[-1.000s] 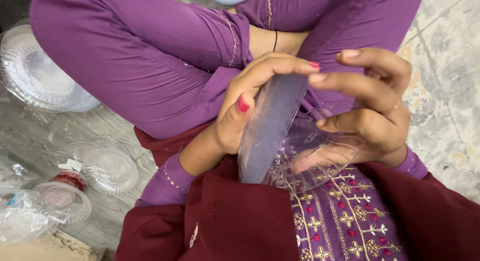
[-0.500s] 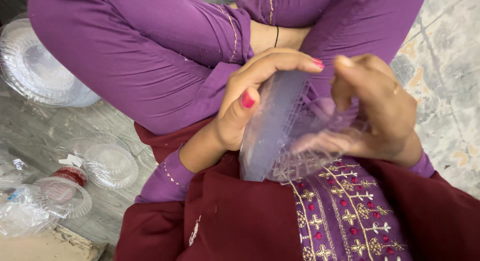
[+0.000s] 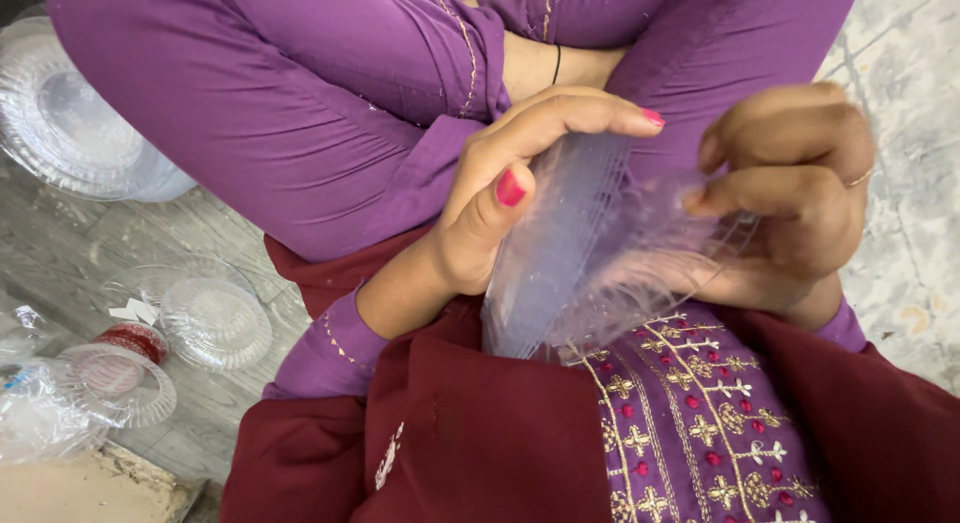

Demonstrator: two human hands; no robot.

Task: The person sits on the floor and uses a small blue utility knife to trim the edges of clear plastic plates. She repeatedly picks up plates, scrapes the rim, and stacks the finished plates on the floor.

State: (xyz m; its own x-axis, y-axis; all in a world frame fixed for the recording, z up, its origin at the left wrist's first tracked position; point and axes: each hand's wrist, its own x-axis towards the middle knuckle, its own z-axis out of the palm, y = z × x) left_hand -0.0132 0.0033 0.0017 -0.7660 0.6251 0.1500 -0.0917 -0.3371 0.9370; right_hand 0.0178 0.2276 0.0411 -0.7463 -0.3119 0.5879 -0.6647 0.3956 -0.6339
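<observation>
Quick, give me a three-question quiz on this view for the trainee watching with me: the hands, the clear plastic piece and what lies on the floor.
1. True or false: both hands grip the clear ribbed plastic piece.
2. Which hand has its thumb, with a red-painted nail, pressed on the near face of the piece? A. left hand B. right hand
3. Fill in: on the floor beside the left knee lies a stack of clear plastic ____.

Key:
1. True. Both hands close on it over the lap.
2. A.
3. Plates. Nearer the camera lie small clear lids and a round red-rimmed item.
</observation>
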